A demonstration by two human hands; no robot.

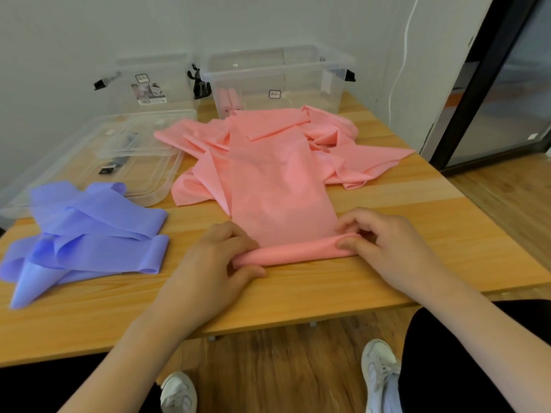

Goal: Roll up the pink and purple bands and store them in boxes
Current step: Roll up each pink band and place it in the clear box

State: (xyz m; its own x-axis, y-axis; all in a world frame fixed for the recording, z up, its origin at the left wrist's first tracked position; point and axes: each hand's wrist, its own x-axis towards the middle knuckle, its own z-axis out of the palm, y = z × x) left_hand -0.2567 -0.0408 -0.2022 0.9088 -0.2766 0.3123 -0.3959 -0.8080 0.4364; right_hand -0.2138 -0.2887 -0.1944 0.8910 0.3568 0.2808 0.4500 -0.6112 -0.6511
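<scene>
A long pink band point(274, 186) lies stretched toward me over a heap of other pink bands point(343, 144). Its near end is wound into a small roll point(295, 253). My left hand point(220, 263) grips the roll's left end, thumb underneath. My right hand point(384, 239) pinches the right end. Several purple bands point(89, 239) lie loose at the left of the wooden table point(328, 290). Two clear boxes stand at the back: the right one point(307, 81) holds pink rolls point(229, 104), the left one point(155, 81) shows nothing but a label.
Two clear lids point(125, 156) lie stacked behind the purple bands. A black clip thing point(198, 84) stands between the boxes. The wall is close behind; a dark door frame point(483, 84) stands to the right. My knees and shoes show below the table's front edge.
</scene>
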